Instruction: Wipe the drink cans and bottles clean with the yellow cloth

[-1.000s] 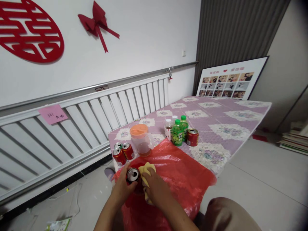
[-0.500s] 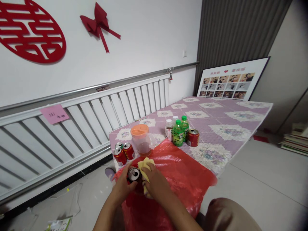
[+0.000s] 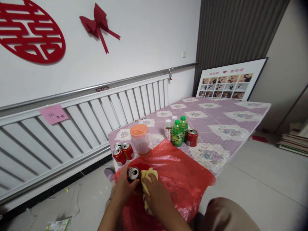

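Note:
My left hand (image 3: 125,184) is wrapped round an upright drink can (image 3: 133,173), its silver top facing me with the mouth opened. In my right hand (image 3: 157,195) is a folded yellow cloth (image 3: 149,175), bunched under the fingers just right of the can. Whether the cloth touches the can's side is hard to see. Both hands are over a red plastic sheet or bag (image 3: 178,173) spread on the near table corner. Left of them stand several cans, among them a red can (image 3: 128,151). A clear plastic jug (image 3: 141,142) with an orange lid stands behind.
Bottles with green caps (image 3: 177,134) and white caps (image 3: 168,130) stand mid-table beside another red can (image 3: 192,138). A floral purple cloth (image 3: 231,117) covers the table. A white radiator (image 3: 96,120) runs along the wall; a framed photo board (image 3: 231,78) leans behind.
My right hand and the yellow cloth have moved slightly down and to the right along the can. My left hand still holds the can in nearly the same place.

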{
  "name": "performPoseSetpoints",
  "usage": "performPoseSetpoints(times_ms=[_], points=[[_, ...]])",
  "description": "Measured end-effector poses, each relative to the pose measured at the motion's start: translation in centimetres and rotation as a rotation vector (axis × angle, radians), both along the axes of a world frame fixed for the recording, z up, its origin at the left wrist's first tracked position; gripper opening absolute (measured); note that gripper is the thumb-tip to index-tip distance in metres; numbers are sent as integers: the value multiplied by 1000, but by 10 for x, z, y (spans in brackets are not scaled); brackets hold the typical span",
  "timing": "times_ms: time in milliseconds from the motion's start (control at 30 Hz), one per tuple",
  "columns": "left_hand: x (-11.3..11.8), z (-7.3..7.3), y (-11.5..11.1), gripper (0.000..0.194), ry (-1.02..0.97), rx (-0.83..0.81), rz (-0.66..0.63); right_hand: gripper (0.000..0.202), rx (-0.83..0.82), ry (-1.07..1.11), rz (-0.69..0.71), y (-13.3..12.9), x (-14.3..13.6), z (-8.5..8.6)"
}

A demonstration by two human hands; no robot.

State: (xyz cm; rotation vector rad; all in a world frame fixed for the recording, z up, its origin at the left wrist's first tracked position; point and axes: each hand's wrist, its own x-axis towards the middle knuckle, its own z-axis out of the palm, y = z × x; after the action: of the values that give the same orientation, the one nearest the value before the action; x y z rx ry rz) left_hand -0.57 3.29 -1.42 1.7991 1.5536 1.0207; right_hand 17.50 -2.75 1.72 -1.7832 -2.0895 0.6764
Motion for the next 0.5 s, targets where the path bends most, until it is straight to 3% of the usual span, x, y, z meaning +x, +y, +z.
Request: performPoseSetpoints(times_ms=[233, 500], points=[[8, -3, 2, 78, 31, 91, 81, 67, 34, 69, 47, -12, -4, -5], [10, -2, 1, 76, 68, 103, 77, 69, 3, 87, 91, -26, -8, -7]])
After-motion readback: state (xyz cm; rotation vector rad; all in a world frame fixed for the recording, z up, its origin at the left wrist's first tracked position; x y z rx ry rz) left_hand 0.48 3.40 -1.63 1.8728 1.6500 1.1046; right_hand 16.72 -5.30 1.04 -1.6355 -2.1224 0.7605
